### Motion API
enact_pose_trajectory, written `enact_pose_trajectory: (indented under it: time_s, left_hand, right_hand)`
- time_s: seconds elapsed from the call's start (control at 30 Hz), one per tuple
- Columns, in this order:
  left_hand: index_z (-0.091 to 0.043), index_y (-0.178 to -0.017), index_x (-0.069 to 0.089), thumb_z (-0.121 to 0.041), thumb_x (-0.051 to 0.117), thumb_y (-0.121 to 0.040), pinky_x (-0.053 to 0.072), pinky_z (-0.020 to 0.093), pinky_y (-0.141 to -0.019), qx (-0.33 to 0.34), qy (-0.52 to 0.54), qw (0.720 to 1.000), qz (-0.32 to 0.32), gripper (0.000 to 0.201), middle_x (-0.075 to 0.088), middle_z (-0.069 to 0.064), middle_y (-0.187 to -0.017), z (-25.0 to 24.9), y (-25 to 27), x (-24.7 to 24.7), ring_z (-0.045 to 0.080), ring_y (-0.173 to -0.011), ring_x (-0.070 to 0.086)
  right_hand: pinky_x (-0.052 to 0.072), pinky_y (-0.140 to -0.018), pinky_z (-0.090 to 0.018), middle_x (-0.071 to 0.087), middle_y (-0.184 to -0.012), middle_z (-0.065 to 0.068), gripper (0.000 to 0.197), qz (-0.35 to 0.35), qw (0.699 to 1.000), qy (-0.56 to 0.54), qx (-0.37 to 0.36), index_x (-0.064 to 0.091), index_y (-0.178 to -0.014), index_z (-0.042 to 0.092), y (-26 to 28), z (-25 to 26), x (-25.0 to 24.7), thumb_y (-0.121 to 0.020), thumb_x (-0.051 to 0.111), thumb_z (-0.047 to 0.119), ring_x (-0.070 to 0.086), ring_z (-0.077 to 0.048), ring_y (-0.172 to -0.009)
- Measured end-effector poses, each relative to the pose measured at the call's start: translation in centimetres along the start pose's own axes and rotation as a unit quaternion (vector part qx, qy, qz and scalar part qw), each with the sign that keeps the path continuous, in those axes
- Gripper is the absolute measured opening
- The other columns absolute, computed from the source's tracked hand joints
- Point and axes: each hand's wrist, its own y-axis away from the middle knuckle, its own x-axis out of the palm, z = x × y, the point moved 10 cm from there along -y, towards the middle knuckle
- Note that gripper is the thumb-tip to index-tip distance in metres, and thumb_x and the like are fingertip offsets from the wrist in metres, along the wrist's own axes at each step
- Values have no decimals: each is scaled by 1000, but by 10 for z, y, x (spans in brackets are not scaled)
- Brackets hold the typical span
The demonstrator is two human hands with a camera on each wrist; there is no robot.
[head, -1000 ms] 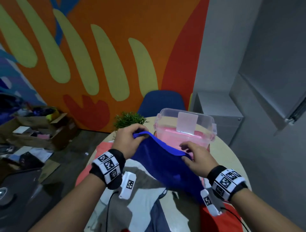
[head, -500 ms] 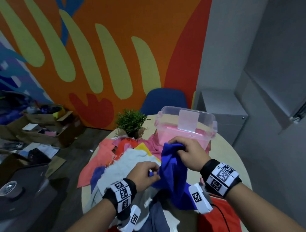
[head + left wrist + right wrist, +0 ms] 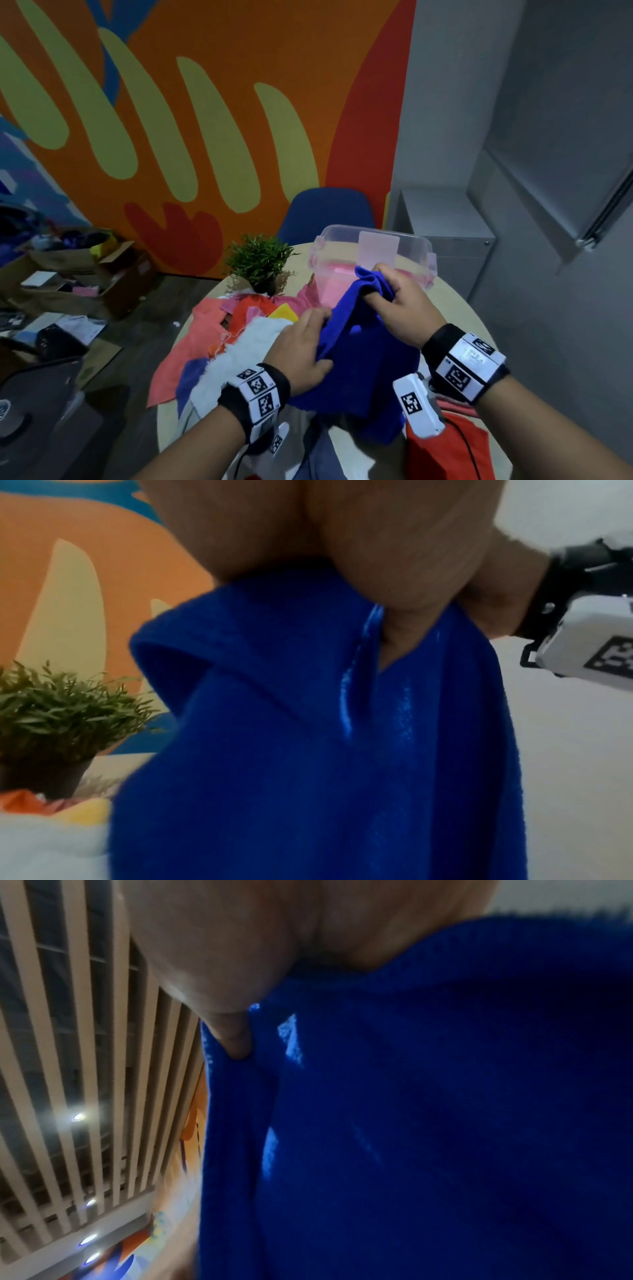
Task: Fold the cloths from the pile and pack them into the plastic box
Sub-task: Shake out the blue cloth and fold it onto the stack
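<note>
A blue cloth point(image 3: 363, 356) hangs bunched between both hands above the round table. My right hand point(image 3: 394, 308) grips its top end just in front of the clear plastic box point(image 3: 421, 246), which holds pink cloth. My left hand point(image 3: 305, 346) holds the cloth's left edge lower down, fingers wrapped over the fold. The pile of cloths point(image 3: 246, 329), in red, pink, yellow and white, lies to the left on the table. In the left wrist view the blue cloth point(image 3: 308, 737) fills the frame under my palm. The right wrist view shows the blue cloth point(image 3: 428, 1110) against my fingers.
A small potted plant point(image 3: 258, 263) stands behind the pile, left of the box. A blue chair point(image 3: 325, 212) sits beyond the table. A red cloth point(image 3: 445, 445) lies at the near right. Cardboard boxes point(image 3: 85, 274) clutter the floor at left. A grey cabinet point(image 3: 452, 240) is at right.
The cloth was stretched wide between both hands; now it is gathered. My right hand rose toward the box with the top end, and my left hand came in close beside it.
</note>
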Motion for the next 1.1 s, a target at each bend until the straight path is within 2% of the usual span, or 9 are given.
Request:
enact_pose_trajectory:
  time_s: [0.13, 0.3, 0.47, 0.57, 0.67, 0.77, 0.93, 1.0, 1.1]
  left_hand:
    - [-18, -96, 55, -8, 54, -78, 39, 29, -83, -37, 89, 993, -61, 21, 43, -2, -106, 38, -6, -23, 18, -94, 46]
    - [-15, -107, 67, -12, 40, -75, 48, 35, -86, -104, 78, 983, -133, 42, 67, 8, -104, 76, -30, -88, 28, -98, 59]
    - [-23, -100, 70, 4, 49, -84, 49, 25, -79, -96, 160, 940, -285, 38, 70, -3, -92, 75, -36, -183, 14, -86, 62]
    - [-20, -93, 67, 5, 57, -91, 48, 14, -71, -36, 261, 913, -312, 27, 67, -8, -84, 67, -30, -220, -2, -75, 60]
    - [-9, -99, 68, -3, 59, -94, 50, 14, -73, 3, 369, 899, -236, 12, 72, -3, -86, 60, -16, -215, -1, -78, 64]
    - [-17, -97, 73, -12, 62, -91, 53, 18, -73, -10, 390, 912, -124, 13, 76, -5, -89, 72, 8, -168, 5, -82, 68]
    - [-13, -91, 75, -54, 70, -82, 50, 19, -68, -121, 409, 896, 127, 43, 74, -1, -85, 99, 69, -53, 5, -77, 64]
    - [-23, -76, 76, -30, 59, -97, 44, 14, -60, -143, 429, 864, 220, 28, 69, -9, -70, 93, 94, -18, -1, -63, 59]
    - [-22, -66, 73, -6, 45, -101, 40, 12, -54, -190, 442, 843, 241, 47, 64, -10, -62, 105, 115, 19, -2, -56, 56]
  right_hand:
    - [37, -63, -17, 54, -70, 21, 29, -56, 998, 30, -7, 44, -77, 31, -6, -6, -18, -94, 62, 16, 46, -2, -64]
    - [51, -80, -38, 66, -81, 4, 7, -85, 994, 14, 63, 60, -89, 22, -24, -41, -29, -96, 61, 21, 62, -17, -79]
    - [47, -70, -19, 63, -77, 8, 16, -170, 981, -92, 7, 61, -88, 23, -41, 2, -60, -98, 59, 10, 55, 2, -69]
    - [48, -68, -14, 66, -71, 15, 15, -189, 968, -166, -30, 62, -90, 17, -40, 25, -69, -97, 57, 5, 56, 3, -69]
    - [53, -72, -19, 71, -76, 14, 10, -157, 965, -211, -7, 70, -88, 19, -25, 17, -55, -90, 70, 28, 61, -1, -74]
    - [58, -76, -26, 76, -92, -1, 59, -100, 953, -278, 73, 77, -91, 15, 4, -23, -25, -58, 84, 64, 68, -13, -83]
    - [57, -75, -31, 74, -102, -18, 78, 64, 928, -291, 223, 75, -100, 6, 79, -99, 49, -53, 86, 67, 70, -22, -89]
    - [53, -80, -33, 70, -109, -25, 77, 132, 909, -288, 271, 70, -106, -2, 110, -126, 75, -65, 84, 60, 65, -26, -93]
    - [47, -85, -40, 68, -113, -25, 68, 204, 878, -284, 326, 63, -114, -9, 147, -157, 101, -83, 74, 49, 62, -31, -97]
